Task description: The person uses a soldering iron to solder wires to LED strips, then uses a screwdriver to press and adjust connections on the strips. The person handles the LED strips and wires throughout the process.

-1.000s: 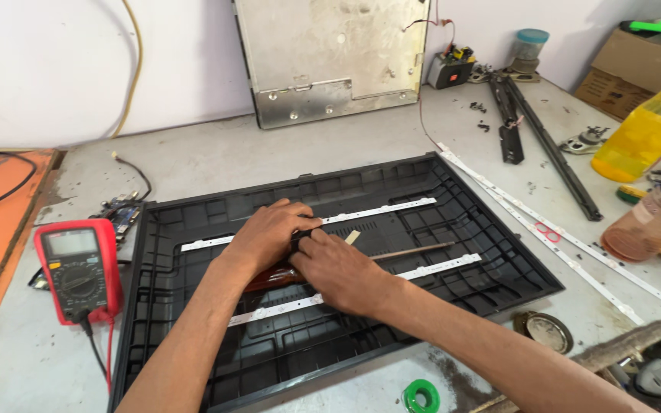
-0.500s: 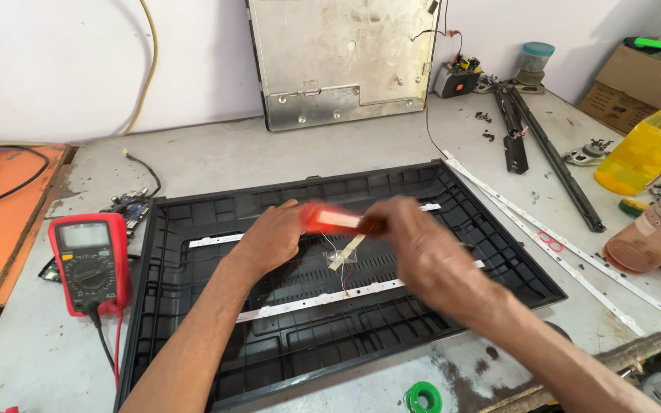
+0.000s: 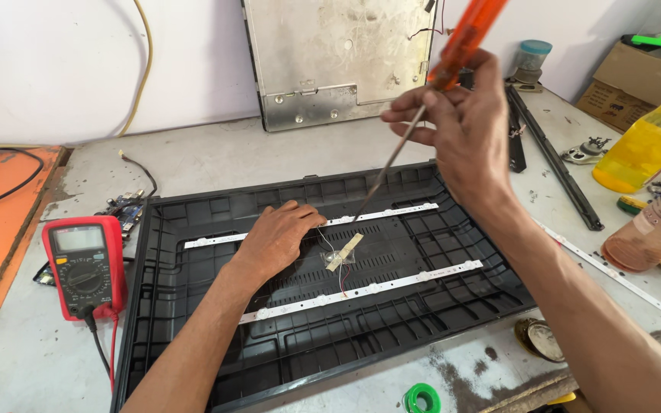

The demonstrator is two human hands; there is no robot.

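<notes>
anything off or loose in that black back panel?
Yes: a taped patch with thin loose wires sits askew between the two white LED strips in the black panel. The right hand holds an orange-handled screwdriver above it.

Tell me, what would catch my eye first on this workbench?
Likely the long screwdriver with the translucent orange handle, raised high in the right hand at the top of the view. Below it, the left hand rests flat inside the big black ribbed plastic panel, touching the upper of two thin white light strips. A red handheld multimeter lies left of the panel.
</notes>
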